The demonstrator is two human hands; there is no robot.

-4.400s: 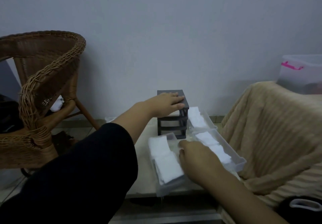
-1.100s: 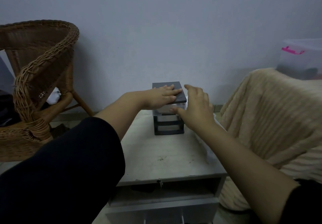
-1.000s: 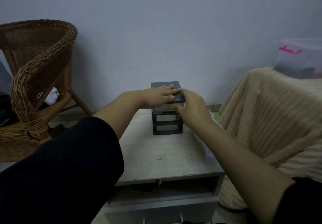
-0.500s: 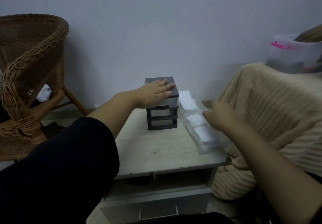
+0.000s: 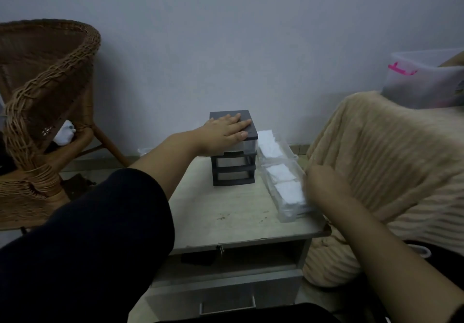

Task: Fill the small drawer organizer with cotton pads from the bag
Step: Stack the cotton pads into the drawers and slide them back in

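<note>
two clear drawers on the desk (image 5: 221, 212), end to end, just right of the small dark organizer (image 5: 234, 172), both holding white cotton pads (image 5: 288, 192). far drawer (image 5: 288, 152) close against the organizer's side, near drawer (image 5: 288, 216) reaching toward the desk's front right corner. one more clear drawer seated in the organizer's top slot; contents of the two lower slots too dim to tell. left hand (image 5: 226, 131) flat on the organizer's lid, fingers (image 5: 241, 134) straight and close together, pressing down. right hand (image 5: 326, 189) blurred at the right wall of the near drawer, beside the pads; cannot tell the state of its fingers, whether spread, closed or pinching something. beige ribbed blanket (image 5: 391, 152) just right of the desk, clear storage box (image 5: 426, 81) with a pink latch at the blanket's top edge, wicker chair (image 5: 42, 101) off to the left.
</note>
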